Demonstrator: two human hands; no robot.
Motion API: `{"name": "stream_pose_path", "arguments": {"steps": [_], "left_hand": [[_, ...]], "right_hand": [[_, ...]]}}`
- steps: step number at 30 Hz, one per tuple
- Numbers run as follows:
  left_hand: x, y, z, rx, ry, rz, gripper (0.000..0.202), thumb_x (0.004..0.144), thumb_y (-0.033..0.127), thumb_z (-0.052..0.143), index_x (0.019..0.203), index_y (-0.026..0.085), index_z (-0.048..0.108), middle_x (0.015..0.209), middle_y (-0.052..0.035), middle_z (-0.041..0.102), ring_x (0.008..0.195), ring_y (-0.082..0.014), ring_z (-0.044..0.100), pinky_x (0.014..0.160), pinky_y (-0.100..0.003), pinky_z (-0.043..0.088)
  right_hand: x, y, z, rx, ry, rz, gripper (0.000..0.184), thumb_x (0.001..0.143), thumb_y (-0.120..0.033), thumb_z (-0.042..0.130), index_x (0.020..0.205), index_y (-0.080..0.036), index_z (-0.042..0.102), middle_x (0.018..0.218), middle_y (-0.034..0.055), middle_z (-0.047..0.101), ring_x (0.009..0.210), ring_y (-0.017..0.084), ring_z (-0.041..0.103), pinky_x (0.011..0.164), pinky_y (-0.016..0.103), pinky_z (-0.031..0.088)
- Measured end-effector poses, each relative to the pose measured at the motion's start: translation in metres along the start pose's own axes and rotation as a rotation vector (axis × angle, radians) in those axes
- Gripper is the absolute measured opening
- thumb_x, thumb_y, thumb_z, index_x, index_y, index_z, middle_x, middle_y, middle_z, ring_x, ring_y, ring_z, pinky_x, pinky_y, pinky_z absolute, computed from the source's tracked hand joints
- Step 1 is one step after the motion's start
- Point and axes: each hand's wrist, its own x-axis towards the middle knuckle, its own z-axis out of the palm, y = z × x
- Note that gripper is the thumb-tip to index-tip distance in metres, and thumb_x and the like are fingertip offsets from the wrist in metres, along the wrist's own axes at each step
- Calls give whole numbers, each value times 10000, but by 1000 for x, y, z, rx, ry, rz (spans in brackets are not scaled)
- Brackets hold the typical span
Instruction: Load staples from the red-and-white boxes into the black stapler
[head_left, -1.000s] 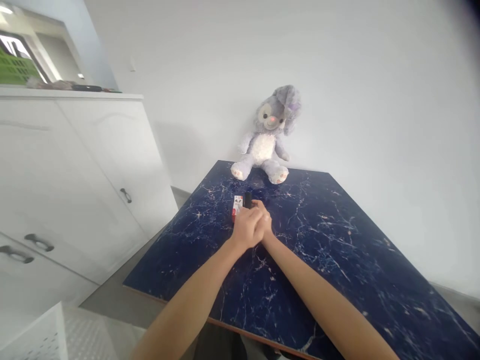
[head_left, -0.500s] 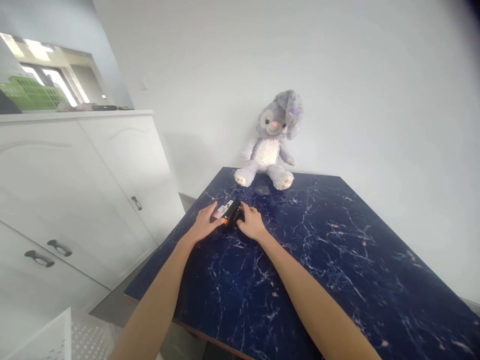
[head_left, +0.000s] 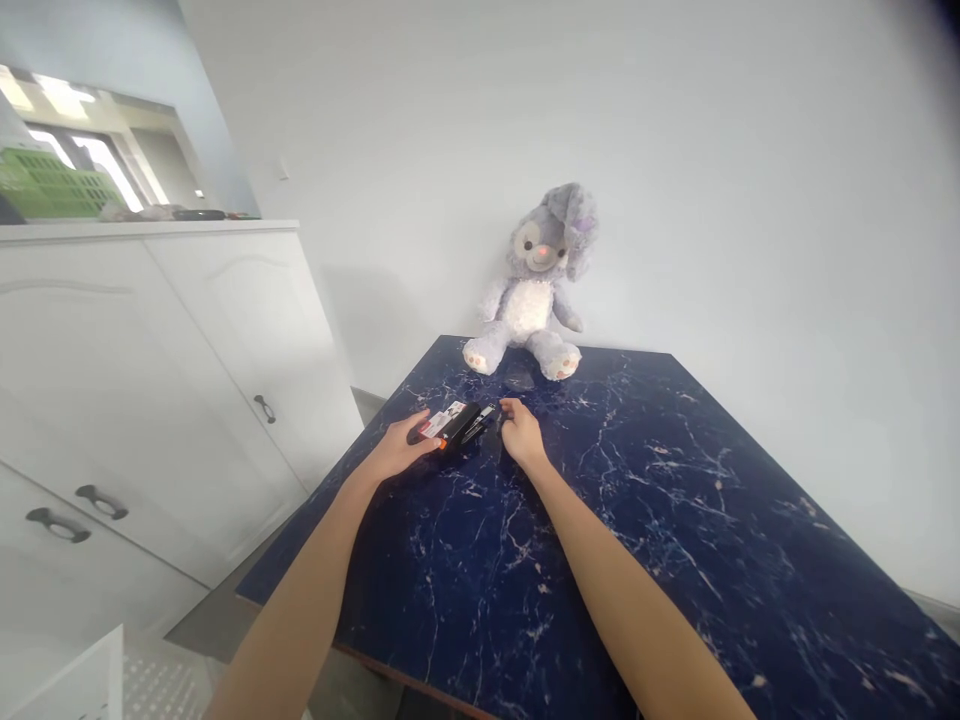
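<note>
A small black case-like object (head_left: pixel 460 425) with an orange end lies on the table, a white-and-red label (head_left: pixel 442 420) along its left side. My left hand (head_left: pixel 397 447) holds it from the left, with the thumb at the orange end and the fingers along the label. Against its right side is a slim dark piece with a silvery strip (head_left: pixel 480 420); its kind is too small to tell. My right hand (head_left: pixel 522 434) is just right of this piece, fingers curled and closed. What they hold, if anything, is hidden.
A plush rabbit (head_left: pixel 529 305) sits at the back of the dark blue marbled table (head_left: pixel 600 560), against the wall. White cabinets (head_left: pixel 217 400) stand on the left with a green basket (head_left: pixel 56 185) on top. A white perforated basket (head_left: pixel 157 680) is at lower left.
My right hand has drawn away to the right from the black object, and its fingers have curled in. The silvery strip now shows. My left hand stays at the object.
</note>
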Motion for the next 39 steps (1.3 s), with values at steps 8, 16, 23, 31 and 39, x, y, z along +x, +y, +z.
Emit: {"name": "stream_pose_path", "arguments": {"steps": [8,16,23,31,39], "left_hand": [[0,9,9,150,136,65,388,891,519,587,1063,223,769,1239,-101,712,1183,-320,615,1083,-456,414],[1,10,15,-177,395,-43,349,880,414,611,1159,217,688,1063,-66,761,885,-219,721,866,-353,555],[4,18,25,-702,283,-155,450,855,354,651,1238,117,640,944,-117,767,740,-213,729,789,-398,609],[-5,31,8,-1246,94,-128,388,816,173,718,1195,117,661,1264,-152,707,1139,-264,698,1050,-394,546],[-3,27,9,-1204,303,-162,305,809,183,771,1103,141,702,1131,-118,755,934,-171,736,912,-283,591]], "right_hand": [[-14,-9,4,-301,-115,-201,505,817,-86,513,1273,-248,659,1530,116,424,1301,332,464,1068,467,388],[-20,-14,3,-413,28,-203,568,854,-123,495,1416,-188,545,1563,142,413,1278,370,449,1079,517,323],[9,-13,6,-144,9,-101,400,871,-146,508,1244,-174,651,1185,135,711,1144,284,594,1033,407,419],[19,21,-1,-11,132,71,419,968,-333,381,1242,-118,614,1075,126,740,910,188,712,851,304,539],[4,-2,3,-45,23,-218,330,850,-106,516,1073,-205,739,1235,81,688,1168,234,590,1071,362,419]]}}
